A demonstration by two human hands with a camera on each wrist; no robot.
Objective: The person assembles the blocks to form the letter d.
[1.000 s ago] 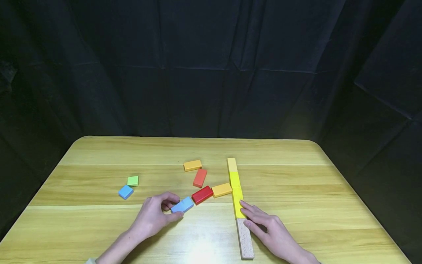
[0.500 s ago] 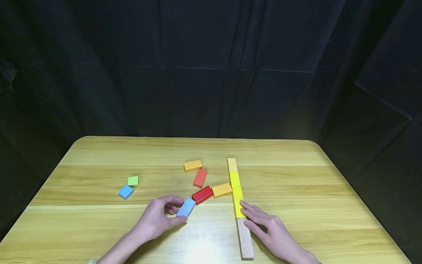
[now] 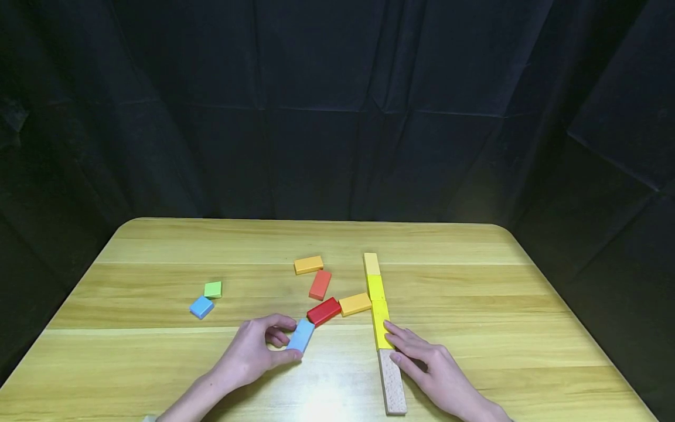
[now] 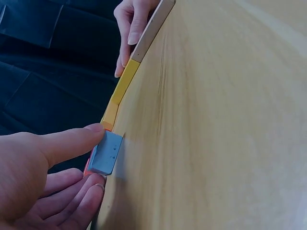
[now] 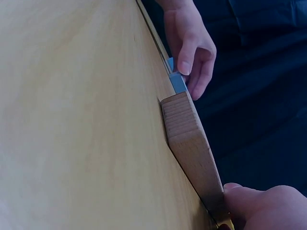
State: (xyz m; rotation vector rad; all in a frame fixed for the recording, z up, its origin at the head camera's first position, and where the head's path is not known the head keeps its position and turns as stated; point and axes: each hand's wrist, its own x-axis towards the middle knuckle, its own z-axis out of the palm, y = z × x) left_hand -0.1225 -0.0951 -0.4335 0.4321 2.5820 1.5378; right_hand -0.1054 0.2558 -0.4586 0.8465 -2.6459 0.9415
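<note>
Between thumb and fingers, my left hand [image 3: 255, 349] pinches a light blue rectangular block [image 3: 301, 336], its far end right by the corner of a dark red block [image 3: 324, 312]. An orange block [image 3: 355, 304] continues from the red one toward a straight row on the right. That row has a pale wooden block [image 3: 371, 264], a short yellow block [image 3: 375, 287], a longer yellow block [image 3: 381, 322] and a speckled wooden block [image 3: 392, 381] nearest me. My right hand [image 3: 429, 366] rests its fingertips on the longer yellow block, with the thumb on the speckled one.
A light red block [image 3: 320, 285] and another orange block [image 3: 308, 265] lie behind the dark red one. On the left, a small green block [image 3: 213, 289] sits against a small blue block [image 3: 201, 307]. Dark cloth [image 3: 327, 117] hangs behind the wooden table [image 3: 527, 328].
My left hand has moved slightly right and turned the light blue block to a steeper angle, its far end staying near the dark red block. My right hand has stayed in place.
</note>
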